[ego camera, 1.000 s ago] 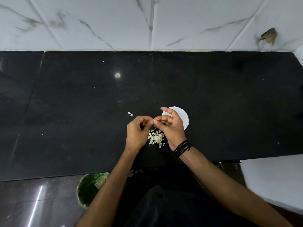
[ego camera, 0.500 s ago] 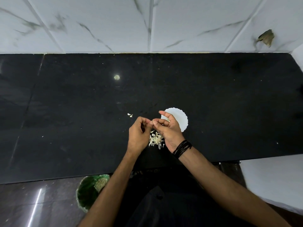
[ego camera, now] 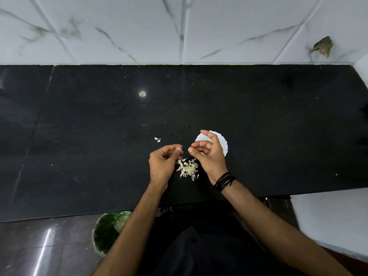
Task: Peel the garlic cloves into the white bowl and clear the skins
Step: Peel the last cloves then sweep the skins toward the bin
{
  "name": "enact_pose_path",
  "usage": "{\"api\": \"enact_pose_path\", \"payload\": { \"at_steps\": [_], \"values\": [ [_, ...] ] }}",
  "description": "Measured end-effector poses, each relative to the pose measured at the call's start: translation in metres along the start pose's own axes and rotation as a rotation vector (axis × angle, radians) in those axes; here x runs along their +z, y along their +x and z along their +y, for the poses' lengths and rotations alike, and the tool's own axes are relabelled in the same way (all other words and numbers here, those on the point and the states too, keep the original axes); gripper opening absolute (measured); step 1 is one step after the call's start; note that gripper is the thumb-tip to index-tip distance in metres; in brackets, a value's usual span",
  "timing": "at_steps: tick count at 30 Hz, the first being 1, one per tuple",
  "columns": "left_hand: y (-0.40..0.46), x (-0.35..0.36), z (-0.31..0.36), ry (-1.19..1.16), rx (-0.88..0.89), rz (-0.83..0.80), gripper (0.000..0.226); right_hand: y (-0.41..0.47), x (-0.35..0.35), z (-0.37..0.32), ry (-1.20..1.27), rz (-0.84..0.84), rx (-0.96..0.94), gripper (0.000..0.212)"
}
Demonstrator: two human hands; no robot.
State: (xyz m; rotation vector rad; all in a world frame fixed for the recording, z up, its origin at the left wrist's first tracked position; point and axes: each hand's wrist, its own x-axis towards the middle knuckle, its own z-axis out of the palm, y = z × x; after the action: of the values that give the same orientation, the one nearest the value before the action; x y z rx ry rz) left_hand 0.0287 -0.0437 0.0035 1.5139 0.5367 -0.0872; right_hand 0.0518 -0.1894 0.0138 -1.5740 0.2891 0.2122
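Both my hands hang over the black counter (ego camera: 79,136) just below the middle of the frame, a small gap between them. My left hand (ego camera: 162,162) has its fingers curled with the tips pinched together; whether a clove or a scrap of skin sits in that pinch I cannot tell. My right hand (ego camera: 209,156) is curled too, thumb against forefinger, and what it holds is too small to make out. The white bowl (ego camera: 222,141) lies just behind my right hand, up and to the right, partly hidden by it, so the right is the nearer hand for dropping a clove in. The skin pile (ego camera: 188,169) lies directly below the gap between my hands.
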Motion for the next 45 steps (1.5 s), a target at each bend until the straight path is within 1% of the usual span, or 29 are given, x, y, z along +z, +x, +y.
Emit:
{"api": "enact_pose_path", "payload": {
  "at_steps": [3,6,12,15,18,22,27,32,37,41,45],
  "values": [
    [-0.001,0.001,0.001,0.008,-0.033,-0.055,0.007,0.002,-0.003,0.000,-0.122,-0.006,-0.066,0.067],
    [-0.003,0.003,0.003,0.004,-0.050,-0.120,0.009,0.003,-0.006,-0.002,-0.175,-0.041,-0.105,0.069],
    [-0.004,0.003,0.004,0.055,-0.006,-0.113,0.006,0.002,-0.008,-0.005,-0.251,-0.080,-0.177,0.065],
    [-0.003,0.003,0.002,0.108,0.023,-0.098,0.006,0.001,-0.008,-0.007,-0.293,-0.096,-0.212,0.069],
    [-0.002,0.002,0.000,0.162,0.053,-0.093,0.011,0.000,-0.008,-0.008,-0.348,-0.115,-0.240,0.074],
    [-0.003,0.003,0.003,0.220,0.102,-0.124,0.014,0.000,-0.008,-0.008,-0.370,-0.115,-0.242,0.077],
    [-0.002,0.002,0.003,0.270,0.097,-0.127,0.016,0.001,-0.007,-0.009,-0.392,-0.136,-0.237,0.077],
    [-0.003,0.004,0.000,0.287,0.116,-0.100,0.017,-0.001,-0.008,-0.010,-0.368,-0.130,-0.227,0.074],
    [-0.004,0.007,-0.004,0.223,0.099,-0.068,0.014,-0.004,-0.005,-0.008,-0.319,-0.082,-0.206,0.073],
    [-0.003,0.008,-0.006,0.212,0.096,-0.045,0.011,-0.003,-0.001,-0.006,-0.249,-0.055,-0.156,0.072],
    [-0.003,0.009,-0.008,0.246,0.095,-0.018,0.012,-0.004,0.003,-0.005,-0.148,-0.044,-0.058,0.070]
  ]
}}
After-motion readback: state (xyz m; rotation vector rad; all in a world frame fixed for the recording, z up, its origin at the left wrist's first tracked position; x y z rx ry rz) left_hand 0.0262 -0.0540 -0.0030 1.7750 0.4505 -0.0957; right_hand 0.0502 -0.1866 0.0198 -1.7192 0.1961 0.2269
